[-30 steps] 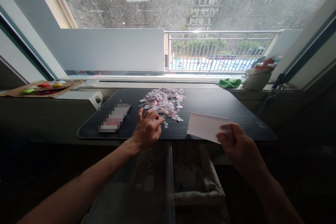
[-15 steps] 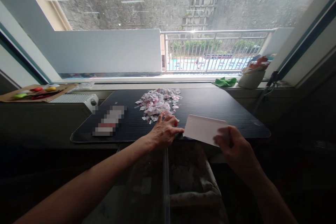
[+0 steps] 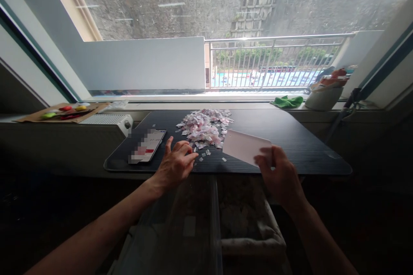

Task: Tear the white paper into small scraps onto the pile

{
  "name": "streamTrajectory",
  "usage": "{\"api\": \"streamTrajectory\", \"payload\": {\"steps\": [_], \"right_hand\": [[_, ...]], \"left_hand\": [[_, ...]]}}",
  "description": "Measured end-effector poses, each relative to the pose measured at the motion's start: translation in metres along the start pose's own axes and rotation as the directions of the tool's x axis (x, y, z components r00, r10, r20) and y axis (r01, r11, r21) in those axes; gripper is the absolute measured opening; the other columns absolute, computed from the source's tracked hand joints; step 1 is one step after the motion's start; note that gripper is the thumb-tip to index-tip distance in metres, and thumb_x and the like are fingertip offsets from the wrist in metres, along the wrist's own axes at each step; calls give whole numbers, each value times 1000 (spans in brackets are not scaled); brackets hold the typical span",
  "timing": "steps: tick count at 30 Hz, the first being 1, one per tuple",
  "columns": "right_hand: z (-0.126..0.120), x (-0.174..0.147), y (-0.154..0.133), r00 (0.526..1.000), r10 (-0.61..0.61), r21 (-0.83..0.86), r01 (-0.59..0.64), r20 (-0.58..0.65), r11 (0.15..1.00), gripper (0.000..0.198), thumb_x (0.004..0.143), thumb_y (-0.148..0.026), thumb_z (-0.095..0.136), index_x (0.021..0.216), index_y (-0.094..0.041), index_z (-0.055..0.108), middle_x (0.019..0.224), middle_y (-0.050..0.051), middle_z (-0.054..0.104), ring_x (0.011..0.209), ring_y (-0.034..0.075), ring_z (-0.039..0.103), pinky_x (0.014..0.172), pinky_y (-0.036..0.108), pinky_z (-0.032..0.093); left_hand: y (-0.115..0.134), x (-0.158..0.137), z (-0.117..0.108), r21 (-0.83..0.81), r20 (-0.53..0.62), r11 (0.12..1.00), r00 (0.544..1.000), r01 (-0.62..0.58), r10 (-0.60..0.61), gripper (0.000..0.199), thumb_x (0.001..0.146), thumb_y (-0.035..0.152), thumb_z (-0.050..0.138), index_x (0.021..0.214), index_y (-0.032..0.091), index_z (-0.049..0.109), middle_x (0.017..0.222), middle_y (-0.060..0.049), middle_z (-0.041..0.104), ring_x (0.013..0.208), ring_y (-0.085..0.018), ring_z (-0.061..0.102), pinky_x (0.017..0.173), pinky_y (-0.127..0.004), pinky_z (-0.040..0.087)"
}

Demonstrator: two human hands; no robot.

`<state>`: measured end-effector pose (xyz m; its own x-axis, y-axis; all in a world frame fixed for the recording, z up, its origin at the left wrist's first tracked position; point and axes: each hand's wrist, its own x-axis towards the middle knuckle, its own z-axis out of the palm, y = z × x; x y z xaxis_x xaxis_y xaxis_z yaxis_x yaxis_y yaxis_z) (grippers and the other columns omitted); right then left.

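A heap of small torn paper scraps (image 3: 203, 126) lies at the far middle of the dark table (image 3: 277, 137), with several loose bits in front of it. My left hand (image 3: 176, 161) hovers at the table's near edge just left of those loose bits, fingers partly bent and apart, with nothing visible in it. In my right hand (image 3: 280, 172) is a thin, stiff white sheet (image 3: 243, 146) with a small hole near one corner, pinched at its right end. Its left edge is beside the right side of the heap.
A phone (image 3: 150, 144) lies on the table's left. Below the near edge are a clear plastic bin (image 3: 180, 232) and a lined box (image 3: 251, 245). On the windowsill are a green cloth (image 3: 287, 102) and a pot (image 3: 324, 96). A radiator (image 3: 106, 122) stands at left.
My left hand has moved left, away from the heap's front, and loose scraps now show there. The white sheet in my right hand has shifted up toward the heap. The view has turned slightly left.
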<state>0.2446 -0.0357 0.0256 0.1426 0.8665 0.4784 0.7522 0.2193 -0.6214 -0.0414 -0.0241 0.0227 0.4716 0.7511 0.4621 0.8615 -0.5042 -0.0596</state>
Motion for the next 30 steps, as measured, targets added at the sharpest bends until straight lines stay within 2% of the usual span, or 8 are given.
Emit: {"api": "streamTrajectory", "payload": {"steps": [5,9,13,18,20,25,30], "right_hand": [[22,8,-24,997,-30,19,28,76,999,25,80,-34,49,99,-20,56,76,5,68,64,21,62,60,29,43],[27,8,-31,990,-38,3,38,134,999,25,79,-33,48,99,-21,56,73,4,67,61,20,59,59,29,42],[26,10,-30,993,-27,10,26,119,1000,26,79,-34,49,100,-22,56,73,4,66,62,20,59,60,29,41],[36,20,-28,994,11,23,-14,112,1000,27,78,-34,49,101,-21,56,78,6,67,66,21,59,62,31,42],[39,19,-27,989,16,65,-26,146,998,25,78,-33,51,99,-21,55,79,5,67,66,20,59,63,31,42],[39,12,-18,955,5,292,-96,297,952,23,77,-34,52,97,-22,52,82,3,66,69,18,61,65,30,46],[37,15,-8,957,100,309,-185,271,933,26,75,-35,54,97,-21,51,86,5,66,72,19,62,66,32,47]], "left_hand": [[-7,1,1,-46,-62,994,993,99,-101,22,83,21,48,95,24,67,94,-5,64,111,-25,50,108,-59,16],[-13,-2,4,-65,-112,990,985,123,-129,21,83,21,48,93,22,67,92,-4,65,109,-24,52,108,-57,17],[-13,-6,6,-72,-129,988,981,134,-142,20,83,21,49,92,22,67,90,-4,65,108,-24,52,108,-56,18],[-8,-9,8,-103,-98,988,987,115,-125,20,82,20,50,92,22,67,91,-4,65,109,-24,52,109,-56,16],[-7,-10,9,-110,-87,988,989,109,-119,20,82,20,50,92,22,67,90,-4,65,110,-24,51,109,-57,16],[-12,-12,9,-117,-115,984,982,135,-148,20,81,21,50,92,22,67,92,-4,65,108,-24,52,110,-55,16],[-19,-11,13,-135,-144,968,962,212,-231,20,79,21,50,91,22,66,88,-3,66,104,-23,54,108,-54,19]]}}
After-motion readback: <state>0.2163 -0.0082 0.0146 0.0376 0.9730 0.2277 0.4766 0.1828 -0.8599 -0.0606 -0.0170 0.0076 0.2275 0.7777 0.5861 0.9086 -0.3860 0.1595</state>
